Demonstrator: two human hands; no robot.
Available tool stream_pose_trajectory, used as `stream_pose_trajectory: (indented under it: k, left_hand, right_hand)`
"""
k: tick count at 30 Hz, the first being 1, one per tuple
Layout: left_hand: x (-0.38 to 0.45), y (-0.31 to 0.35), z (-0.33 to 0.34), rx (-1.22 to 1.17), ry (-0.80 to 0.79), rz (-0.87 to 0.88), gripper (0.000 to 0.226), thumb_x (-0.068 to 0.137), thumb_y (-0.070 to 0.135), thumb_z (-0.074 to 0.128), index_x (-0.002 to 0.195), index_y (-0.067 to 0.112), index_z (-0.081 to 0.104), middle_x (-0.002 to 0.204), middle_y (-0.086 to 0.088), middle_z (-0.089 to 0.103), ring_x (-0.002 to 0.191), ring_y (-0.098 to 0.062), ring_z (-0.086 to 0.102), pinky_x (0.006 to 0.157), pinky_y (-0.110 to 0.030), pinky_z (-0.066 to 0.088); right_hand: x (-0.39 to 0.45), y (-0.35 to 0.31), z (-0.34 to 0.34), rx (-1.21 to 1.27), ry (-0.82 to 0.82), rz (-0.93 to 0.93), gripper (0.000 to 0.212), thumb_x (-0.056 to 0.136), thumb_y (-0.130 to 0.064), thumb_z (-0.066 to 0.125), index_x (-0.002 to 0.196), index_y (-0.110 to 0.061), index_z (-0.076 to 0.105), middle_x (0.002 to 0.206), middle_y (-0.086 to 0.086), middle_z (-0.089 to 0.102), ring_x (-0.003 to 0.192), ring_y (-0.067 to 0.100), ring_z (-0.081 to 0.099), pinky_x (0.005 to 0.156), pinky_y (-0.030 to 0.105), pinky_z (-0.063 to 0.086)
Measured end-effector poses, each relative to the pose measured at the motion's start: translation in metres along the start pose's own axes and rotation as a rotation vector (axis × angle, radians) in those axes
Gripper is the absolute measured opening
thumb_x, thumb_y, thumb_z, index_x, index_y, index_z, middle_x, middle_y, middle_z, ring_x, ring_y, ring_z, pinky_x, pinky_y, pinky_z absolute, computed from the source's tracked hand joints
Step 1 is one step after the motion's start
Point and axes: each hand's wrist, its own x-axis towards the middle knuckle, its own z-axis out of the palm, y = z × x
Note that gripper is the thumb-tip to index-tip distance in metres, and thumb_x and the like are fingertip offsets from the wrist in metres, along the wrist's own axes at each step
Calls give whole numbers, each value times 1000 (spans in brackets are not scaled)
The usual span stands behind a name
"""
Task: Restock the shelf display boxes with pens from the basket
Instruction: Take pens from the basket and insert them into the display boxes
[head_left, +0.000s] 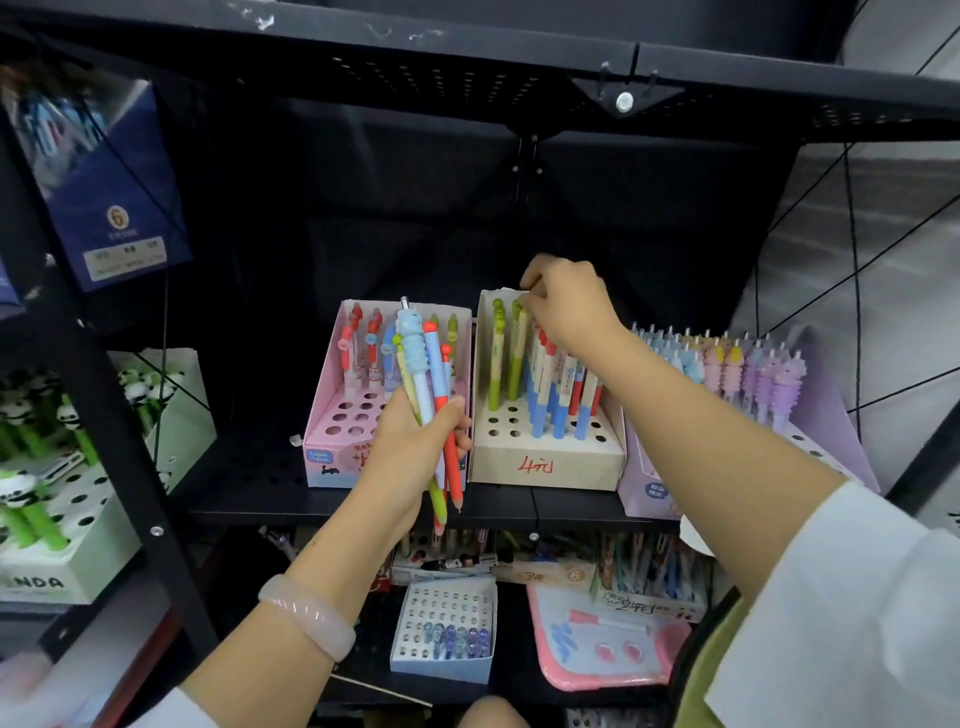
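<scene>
On the black shelf (249, 467), three display boxes side by side | left hand (415, 447) gripping a mixed bunch of pens (431, 374) upright before the pink box (332, 431) | right hand (566, 306) over the beige box (550, 462), fingertips pinched at a green pen top (517, 312) | lilac box (649, 488) just right, packed.

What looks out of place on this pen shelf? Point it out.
Nothing is spilled or damaged. The pink display box sits slightly askew beside the straighter cream box, and its front holes are empty. The left hand holds a mixed bundle of pens.
</scene>
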Motion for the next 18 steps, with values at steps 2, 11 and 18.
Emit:
stream_pose_trajectory:
  k: [2, 11, 18]
  left_hand:
    - [1, -1, 0, -3, -9, 0, 5, 93, 14, 52, 94, 19, 53, 59, 7, 62, 52, -5, 59, 52, -18, 51]
    - [1, -2, 0, -18, -33, 0, 3, 93, 13, 53, 95, 16, 54, 61, 6, 62, 53, -6, 59, 53, -19, 51]
    - [-5, 6, 11, -121, -123, 14, 5, 92, 14, 53, 96, 12, 56, 66, 0, 64, 56, -11, 61, 55, -21, 52]
  right_hand:
    - [6, 0, 2, -39, -70, 4, 14, 92, -10, 51, 102, -6, 60, 104, 14, 64, 87, 30, 61, 78, 36, 51]
    - [2, -6, -9, -74, -55, -79, 20, 92, -15, 50, 105, -10, 64, 105, 9, 64, 98, 23, 60, 85, 38, 51]
    - [-60, -22, 3, 443, -288, -31, 23, 93, -24, 54, 94, -7, 69, 83, 9, 66, 67, 9, 55, 70, 27, 52]
